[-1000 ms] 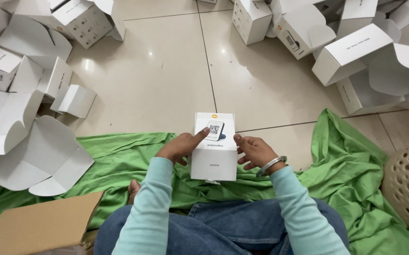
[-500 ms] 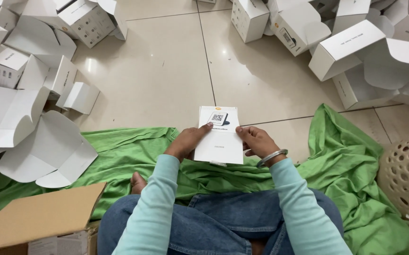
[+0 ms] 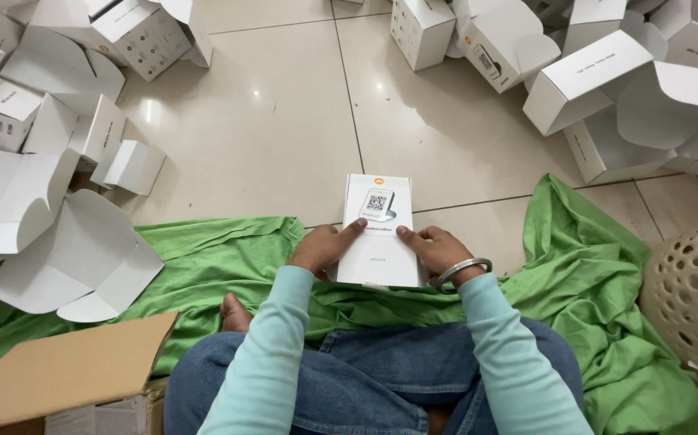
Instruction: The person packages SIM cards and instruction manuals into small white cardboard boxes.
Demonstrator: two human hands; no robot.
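Small white box (image 3: 378,234) sits front and centre, its near end over the green cloth (image 3: 212,258) and its far end over the tiled floor (image 3: 284,121), printed face up. Both hands are on it.

Left hand (image 3: 322,248): grip around the box's left edge, index finger stretched across the top face, other fingers curled at the side. Right hand (image 3: 437,248): same on the right edge, fingers pressing the top face; metal bangle (image 3: 461,272) on that wrist. Both grips closed on the box. Can't tell whether the box rests on the cloth or is held just above it.

Surroundings: heaps of open white cartons (image 3: 51,161) to the left, flaps sticking out; another heap (image 3: 606,72) at top right. Brown cardboard box (image 3: 59,379) bottom left, beside the knee. Perforated cream basket (image 3: 691,298) at the right edge. Crossed legs in jeans (image 3: 365,379) just below the box.

Risks, as I judge them:
- Hold is mostly fingertips on a smooth face. Uneven pressure could make the box twist or slide out sideways.
- Cloth is bunched and soft. Set down half on cloth and half on tile, the box could tip or rock.
- Pressing hard on the top panel could dent it or crease an edge.
- Loose carton flaps lie near on the left. A wide elbow swing could knock that pile.
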